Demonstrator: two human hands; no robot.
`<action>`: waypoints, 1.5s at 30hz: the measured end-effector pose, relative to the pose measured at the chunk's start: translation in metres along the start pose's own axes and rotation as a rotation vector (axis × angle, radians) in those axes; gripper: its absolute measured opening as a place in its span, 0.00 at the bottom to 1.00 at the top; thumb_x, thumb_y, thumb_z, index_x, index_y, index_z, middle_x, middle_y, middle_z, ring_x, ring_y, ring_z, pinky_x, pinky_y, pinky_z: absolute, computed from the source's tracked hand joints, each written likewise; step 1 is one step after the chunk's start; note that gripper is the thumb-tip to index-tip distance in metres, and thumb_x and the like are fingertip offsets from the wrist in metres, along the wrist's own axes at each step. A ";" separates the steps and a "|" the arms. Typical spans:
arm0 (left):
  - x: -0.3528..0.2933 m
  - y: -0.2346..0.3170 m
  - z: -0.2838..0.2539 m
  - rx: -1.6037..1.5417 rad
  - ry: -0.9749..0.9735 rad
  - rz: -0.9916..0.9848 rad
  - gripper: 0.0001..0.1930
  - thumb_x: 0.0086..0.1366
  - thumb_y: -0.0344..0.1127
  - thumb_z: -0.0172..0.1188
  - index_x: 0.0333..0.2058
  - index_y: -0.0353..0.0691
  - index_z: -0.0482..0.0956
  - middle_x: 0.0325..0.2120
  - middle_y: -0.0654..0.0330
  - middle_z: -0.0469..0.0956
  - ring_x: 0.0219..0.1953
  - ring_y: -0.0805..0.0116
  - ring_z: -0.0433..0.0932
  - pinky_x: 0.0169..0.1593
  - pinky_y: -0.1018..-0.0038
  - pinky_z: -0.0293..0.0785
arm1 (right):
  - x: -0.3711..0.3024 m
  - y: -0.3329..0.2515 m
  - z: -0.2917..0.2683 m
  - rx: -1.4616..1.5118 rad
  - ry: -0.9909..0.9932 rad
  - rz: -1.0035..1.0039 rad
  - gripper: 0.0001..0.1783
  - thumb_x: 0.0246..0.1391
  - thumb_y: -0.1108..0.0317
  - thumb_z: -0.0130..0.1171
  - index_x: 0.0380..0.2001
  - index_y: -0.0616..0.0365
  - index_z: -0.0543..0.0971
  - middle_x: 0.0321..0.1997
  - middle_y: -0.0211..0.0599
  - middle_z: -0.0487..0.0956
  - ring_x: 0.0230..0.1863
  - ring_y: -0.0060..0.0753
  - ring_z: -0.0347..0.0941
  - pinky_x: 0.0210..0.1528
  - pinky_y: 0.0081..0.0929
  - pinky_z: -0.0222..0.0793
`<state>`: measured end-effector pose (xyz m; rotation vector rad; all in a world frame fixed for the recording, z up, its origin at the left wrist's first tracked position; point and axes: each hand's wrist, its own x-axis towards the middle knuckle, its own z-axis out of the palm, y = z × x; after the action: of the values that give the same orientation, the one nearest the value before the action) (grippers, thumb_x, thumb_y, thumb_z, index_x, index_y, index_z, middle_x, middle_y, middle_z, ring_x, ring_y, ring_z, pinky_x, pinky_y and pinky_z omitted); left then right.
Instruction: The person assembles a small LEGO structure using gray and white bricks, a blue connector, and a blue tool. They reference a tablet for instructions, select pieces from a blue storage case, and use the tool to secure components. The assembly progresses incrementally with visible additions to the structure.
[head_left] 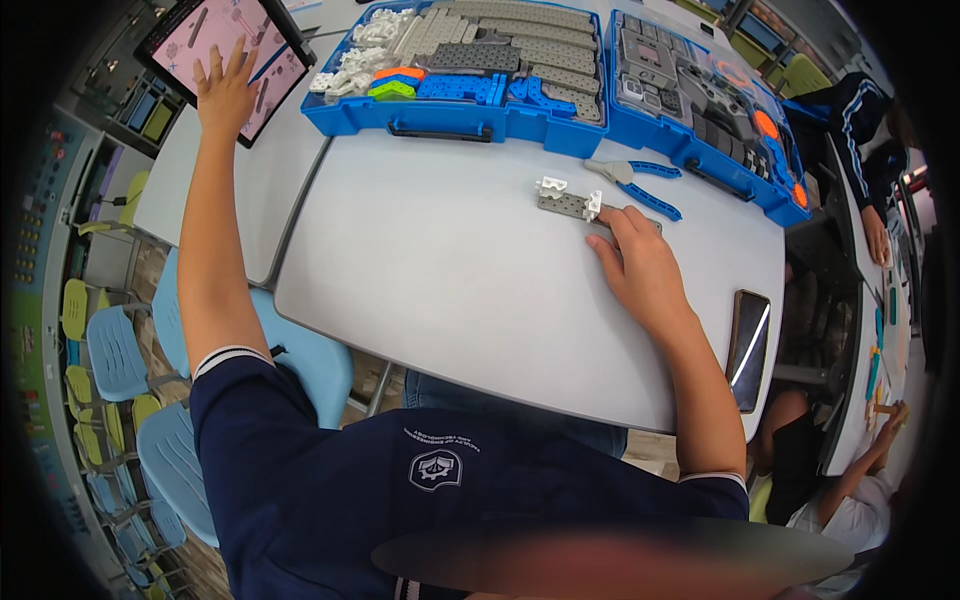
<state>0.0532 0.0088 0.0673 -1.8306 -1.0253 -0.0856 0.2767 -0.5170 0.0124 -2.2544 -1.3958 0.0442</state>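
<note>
My left hand (226,98) reaches out to a tablet (285,85) at the far left, fingers spread over its pink screen, where drawings of parts show. On the white table, my right hand (640,265) rests with its fingertips on the right end of a grey perforated beam (568,205). Two white connector pieces (551,187) stand on that beam, one near its left end and one beside my fingers. My thumb lies apart from the fingers, which hide the beam's right end. Just beyond sits a pair of pliers (625,172) with blue handles, spread apart.
An opened blue case (360,118) of sorted grey, white and blue parts stands at the back. Beside it, another blue case (650,130) holds electronics and wheels. A phone (748,350) lies by the right edge. Blue chairs (180,460) stand left; other people sit right.
</note>
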 end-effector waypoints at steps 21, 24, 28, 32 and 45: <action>-0.038 -0.005 -0.017 -0.013 0.147 -0.092 0.35 0.70 0.50 0.58 0.73 0.57 0.59 0.73 0.73 0.57 0.74 0.58 0.55 0.74 0.51 0.40 | 0.000 0.002 0.002 0.012 0.011 -0.003 0.17 0.61 0.67 0.62 0.50 0.64 0.78 0.43 0.48 0.78 0.43 0.55 0.78 0.47 0.44 0.74; -0.046 0.026 -0.030 -0.267 0.452 -0.068 0.31 0.69 0.44 0.58 0.70 0.54 0.64 0.69 0.71 0.65 0.71 0.62 0.60 0.73 0.55 0.47 | 0.000 0.002 0.003 0.016 0.021 -0.010 0.17 0.61 0.67 0.62 0.50 0.64 0.78 0.43 0.48 0.78 0.43 0.55 0.78 0.47 0.44 0.74; -0.054 0.073 -0.065 -0.599 0.621 0.089 0.24 0.68 0.35 0.57 0.63 0.50 0.73 0.58 0.65 0.76 0.63 0.64 0.69 0.68 0.62 0.58 | -0.001 0.004 0.003 0.016 0.017 -0.004 0.17 0.61 0.66 0.62 0.50 0.64 0.78 0.42 0.48 0.78 0.44 0.55 0.78 0.47 0.44 0.75; -0.049 0.100 -0.099 -0.952 0.573 0.173 0.16 0.69 0.31 0.56 0.53 0.44 0.80 0.45 0.61 0.83 0.51 0.61 0.78 0.58 0.63 0.67 | 0.000 0.003 0.003 0.016 0.012 0.001 0.17 0.61 0.66 0.62 0.51 0.63 0.78 0.43 0.47 0.78 0.44 0.55 0.78 0.47 0.45 0.75; -0.024 0.101 -0.118 -1.366 0.149 0.026 0.12 0.69 0.42 0.60 0.45 0.47 0.87 0.35 0.57 0.86 0.37 0.59 0.85 0.42 0.65 0.79 | 0.000 0.002 0.002 0.003 0.003 -0.002 0.18 0.62 0.66 0.62 0.52 0.64 0.78 0.43 0.47 0.78 0.44 0.54 0.78 0.47 0.44 0.75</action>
<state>0.1492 -0.1127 0.0420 -2.9487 -0.8572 -1.1143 0.2782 -0.5170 0.0101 -2.2498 -1.3960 0.0426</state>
